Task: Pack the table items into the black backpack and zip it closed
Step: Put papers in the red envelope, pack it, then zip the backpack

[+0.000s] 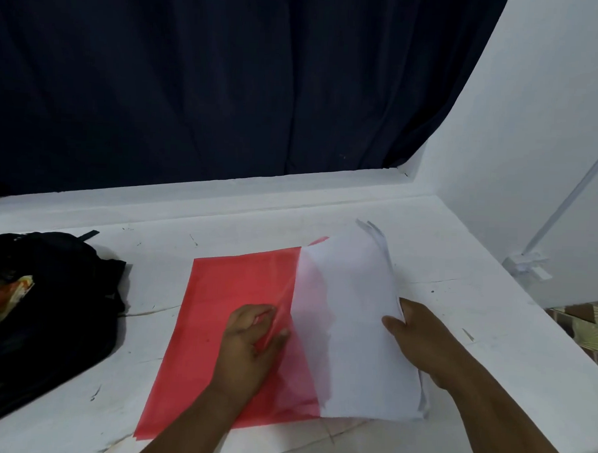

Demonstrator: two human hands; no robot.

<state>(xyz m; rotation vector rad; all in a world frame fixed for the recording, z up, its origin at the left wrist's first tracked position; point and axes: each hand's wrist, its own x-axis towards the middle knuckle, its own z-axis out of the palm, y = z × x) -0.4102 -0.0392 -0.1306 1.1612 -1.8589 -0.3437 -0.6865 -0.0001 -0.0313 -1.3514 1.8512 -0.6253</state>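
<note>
head view, starting at the fingers: the left hand (252, 330) has its fingers spread nearly straight, thumb and fingertips lifting the translucent top flap of the red plastic folder (225, 308), so it holds that flap up rather than closing round it; the right hand (419, 337) has thumb on top and fingers curled under the right edge of the white paper stack (348, 317), gripping it firmly; the stack sits partly inside the folder's open mouth, its left portion showing pink through the flap, its right portion and ragged top corner sticking out; the folder lies flat on the white table (461, 254), and the black backpack (47, 304) lies slumped at the left, near but apart from the folder, with something orange and patterned showing in its opening; the step in hand looks like sliding the sheets into the folder before packing it; to do it well, keep the flap raised high enough that no leading corner catches, square the uneven sheets first, push leftward with an even grip until the stack meets the closed spine, then flatten the flap; the slippery plastic may skate on the table, so the left palm should pin it.
</note>
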